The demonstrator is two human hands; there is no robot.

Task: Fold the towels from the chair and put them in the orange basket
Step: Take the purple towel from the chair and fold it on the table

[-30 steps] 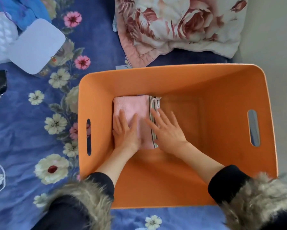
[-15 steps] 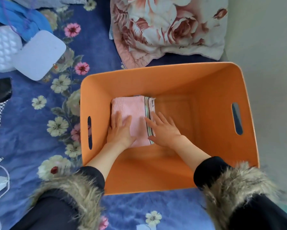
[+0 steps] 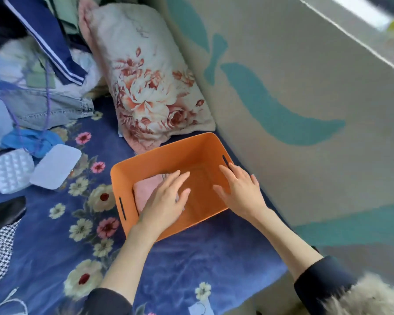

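We see the folded pink terry towel [image 3: 146, 189] lying flat on the floor of the orange rectangular plastic basket [image 3: 168, 155], tucked into its left end by the slotted handle; so one towel at least looks folded and stowed. Its long axis seems to run across the basket's short width. Our left hand [image 3: 166, 201] hovers above it, fingers spread and empty; our right hand [image 3: 239, 189] is likewise splayed near the right wall. The chair is out of view, so what remains we cannot tell. The basket sits on the blue floral bedspread [image 3: 191, 258], at its right edge.
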